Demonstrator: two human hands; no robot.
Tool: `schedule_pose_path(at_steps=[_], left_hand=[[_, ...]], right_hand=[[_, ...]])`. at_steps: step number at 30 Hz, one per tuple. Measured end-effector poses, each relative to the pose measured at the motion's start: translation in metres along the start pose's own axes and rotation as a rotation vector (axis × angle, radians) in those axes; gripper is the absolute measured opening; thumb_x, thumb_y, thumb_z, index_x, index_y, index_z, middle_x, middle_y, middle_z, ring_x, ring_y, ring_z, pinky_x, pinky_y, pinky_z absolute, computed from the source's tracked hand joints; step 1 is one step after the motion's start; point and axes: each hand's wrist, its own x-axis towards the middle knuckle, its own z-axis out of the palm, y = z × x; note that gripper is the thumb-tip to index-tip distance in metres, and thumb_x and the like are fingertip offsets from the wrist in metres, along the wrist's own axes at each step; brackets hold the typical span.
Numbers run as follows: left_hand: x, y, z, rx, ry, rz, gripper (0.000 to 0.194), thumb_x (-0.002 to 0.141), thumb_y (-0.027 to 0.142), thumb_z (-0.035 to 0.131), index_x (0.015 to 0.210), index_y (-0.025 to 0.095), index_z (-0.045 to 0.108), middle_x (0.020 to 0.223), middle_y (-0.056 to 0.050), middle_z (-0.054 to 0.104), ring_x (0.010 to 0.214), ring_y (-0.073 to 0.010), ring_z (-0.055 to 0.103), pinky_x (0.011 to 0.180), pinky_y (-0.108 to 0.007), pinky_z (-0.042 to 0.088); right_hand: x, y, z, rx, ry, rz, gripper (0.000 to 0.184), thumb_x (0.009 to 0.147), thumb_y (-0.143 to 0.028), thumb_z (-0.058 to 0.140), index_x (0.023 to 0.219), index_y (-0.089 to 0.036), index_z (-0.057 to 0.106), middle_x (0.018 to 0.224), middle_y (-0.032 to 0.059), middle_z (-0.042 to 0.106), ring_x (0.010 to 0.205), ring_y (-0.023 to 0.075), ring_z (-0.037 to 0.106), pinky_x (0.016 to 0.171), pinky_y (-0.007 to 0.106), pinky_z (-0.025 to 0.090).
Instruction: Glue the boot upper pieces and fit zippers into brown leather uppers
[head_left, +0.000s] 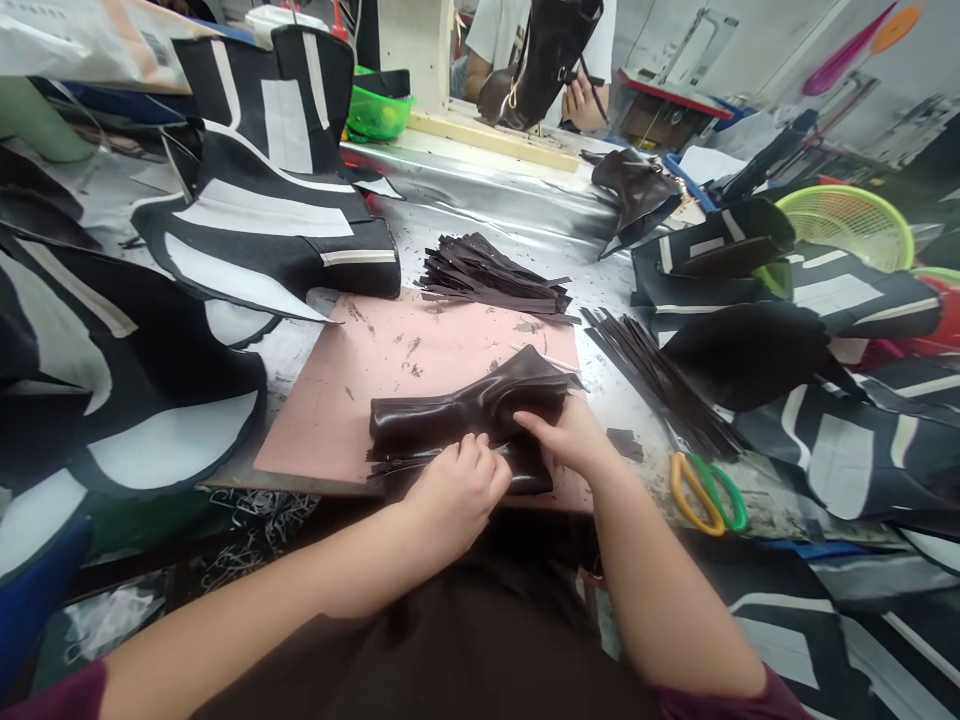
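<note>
A glossy dark brown leather boot upper (450, 415) lies on its side across the pink board (315, 430), close to the table's front edge. My left hand (465, 490) is closed at the upper's near side, its fingers bunched together; what lies under the fingertips is hidden. At the right end, my right hand (574, 435) grips the upper with the thumb on top and the other fingers out of sight. Behind the board sits a pile of short dark strips (495, 275). More long dark strips (667, 385) lie to the right.
Scissors with yellow and green handles (709, 493) lie at right. Black boot pieces with white patches (262, 215) crowd both sides. A green bowl (380, 105) and a yellow-green basket (847, 225) stand farther back. Across the table a person's hand (583, 100) is beside a brown boot (540, 60).
</note>
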Motion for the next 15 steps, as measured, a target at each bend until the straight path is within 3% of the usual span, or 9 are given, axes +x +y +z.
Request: schedule_pose_path(at_steps=[3,8,12,15], left_hand=[[0.0,-0.002,-0.002,-0.011,0.005,0.012,0.055,0.075,0.037,0.057,0.118,0.004,0.045,0.122,-0.023,0.05,0.107,-0.033,0.05,0.08,-0.037,0.044],[0.007,-0.002,-0.008,-0.024,0.008,0.012,0.055,0.074,0.041,0.058,0.117,0.009,0.047,0.132,-0.019,0.042,0.095,-0.0296,0.054,0.069,-0.036,0.046],[0.016,0.002,-0.005,-0.04,0.036,0.027,0.056,0.072,0.042,0.06,0.111,0.004,0.048,0.124,-0.026,0.047,0.106,-0.0326,0.049,0.086,-0.041,0.039],[0.02,0.003,-0.005,-0.056,0.034,0.035,0.059,0.07,0.045,0.061,0.111,0.005,0.047,0.13,-0.026,0.04,0.109,-0.0332,0.048,0.087,-0.04,0.038]], right_hand=[[0.001,0.003,0.002,0.005,-0.007,0.056,0.032,0.07,-0.028,0.061,0.098,-0.013,0.063,0.099,0.0111,0.066,0.097,0.0245,0.06,0.087,0.038,0.046],[-0.001,0.003,0.002,0.02,-0.021,0.031,0.035,0.07,-0.026,0.061,0.102,-0.012,0.061,0.101,0.0109,0.066,0.098,0.0234,0.06,0.088,0.035,0.046],[0.0,0.002,0.004,-0.023,0.015,0.051,0.034,0.071,-0.025,0.061,0.101,-0.01,0.061,0.102,0.0123,0.065,0.098,0.0241,0.06,0.087,0.035,0.046],[0.002,0.001,0.004,-0.068,-0.005,0.073,0.029,0.072,-0.024,0.061,0.097,-0.011,0.063,0.098,0.012,0.067,0.095,0.0248,0.061,0.085,0.036,0.047]])
